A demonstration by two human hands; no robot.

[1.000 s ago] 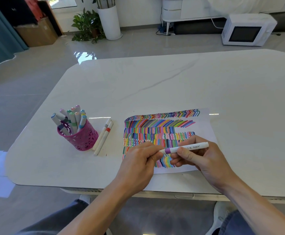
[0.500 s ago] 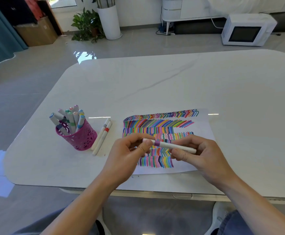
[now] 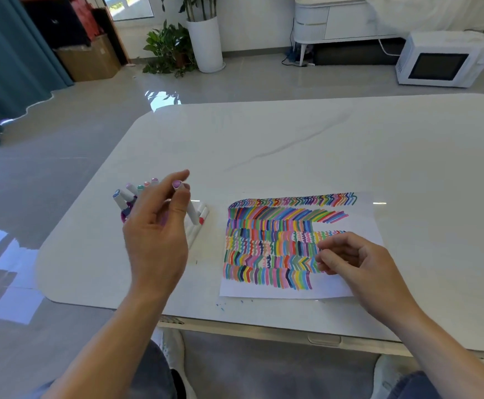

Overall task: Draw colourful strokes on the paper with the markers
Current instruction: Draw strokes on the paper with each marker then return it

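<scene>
Marker: a white-barrelled marker [image 3: 178, 185] with a purple cap end is pinched between the thumb and fingertips of the left hand [image 3: 155, 240], lifted above the table [image 3: 292, 145].
Long axis: steep, with the purple end uppermost and the barrel slanted down and to the right. Where its lower end stops cannot be told from the loose markers behind it.
Left hand: closed on the marker in a light pinch, with the other fingers spread. It is held directly in front of the pink cup [image 3: 124, 218], most of which is hidden by it.
Right hand: rested on the lower right part of the paper [image 3: 359, 223] with the fingers loosely curled. Nothing is seen in its grasp.
Cup markers: a bunch of capped markers [image 3: 131, 191] is stood in the cup, their ends fanned up and to the left.
Loose markers: two white ones [image 3: 203, 215] are laid side by side on the table between cup and paper, just beside the held marker's lower end.
Paper: most of the sheet is filled with rows of strokes, and bare space is left at the right and along the bottom.
Deciding relation: the cup lies left of the paper, well apart from the right hand. A swap of colour is therefore judged to be the left hand's work, as that hand is far nearer.
Risk: the loose markers may be knocked if the held one is lowered slanted.
</scene>
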